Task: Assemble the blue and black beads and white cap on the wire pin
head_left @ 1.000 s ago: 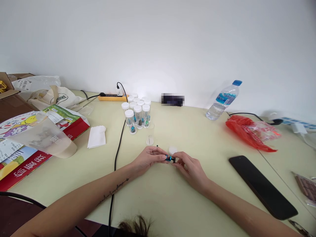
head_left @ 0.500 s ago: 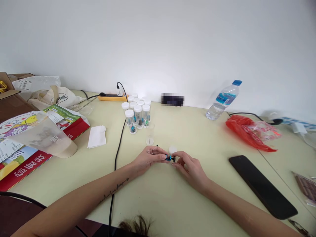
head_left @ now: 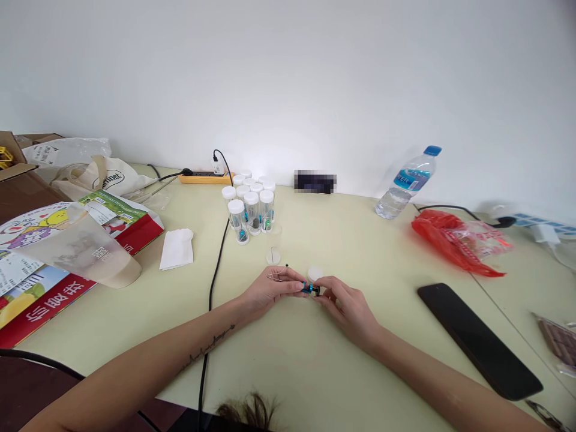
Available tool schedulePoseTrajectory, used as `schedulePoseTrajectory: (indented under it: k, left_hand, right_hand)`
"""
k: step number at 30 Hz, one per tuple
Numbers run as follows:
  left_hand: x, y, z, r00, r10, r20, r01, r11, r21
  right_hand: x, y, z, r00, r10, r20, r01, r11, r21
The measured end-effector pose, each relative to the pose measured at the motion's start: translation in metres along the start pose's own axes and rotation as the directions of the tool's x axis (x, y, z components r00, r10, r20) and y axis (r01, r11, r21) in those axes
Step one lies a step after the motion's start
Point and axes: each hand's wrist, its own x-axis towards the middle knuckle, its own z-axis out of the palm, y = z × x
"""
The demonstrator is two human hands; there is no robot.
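Observation:
A small blue-and-black metal part (head_left: 309,288) lies between my hands, low over the table; its exact kind is too small to make out. My left hand (head_left: 272,290) is closed, pinching its blue end. The thumb and fingers of my right hand (head_left: 344,303) pinch around the black disc-like end. A thin pale wire (head_left: 281,279) loops over my left fingers, and a tiny black tip (head_left: 287,265) shows just above them. Just beyond my hands are a white cap (head_left: 315,273) and a clear tube (head_left: 275,240) standing on a white base (head_left: 272,257).
Several white-capped clear tubes (head_left: 243,223) with small parts inside stand behind my left hand. A black cable (head_left: 219,258) crosses the table under my left forearm. A black phone (head_left: 477,339) lies right, a water bottle (head_left: 405,183) behind it. Left are a tissue (head_left: 176,249) and a cup (head_left: 101,252).
My right fingers have shifted very slightly around the black end of the part. My left hand and the things on the table look the same.

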Motion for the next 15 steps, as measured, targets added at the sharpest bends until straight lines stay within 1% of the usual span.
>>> schedulePoseTrajectory:
  k: [15]
  left_hand:
    - [-0.0002,-0.0001,0.0002,1.000,0.004,0.007,-0.004,1.000,-0.002]
  right_hand:
    - [0.0006,-0.0020,-0.0022,1.000,0.011,0.001,-0.011,1.000,-0.019]
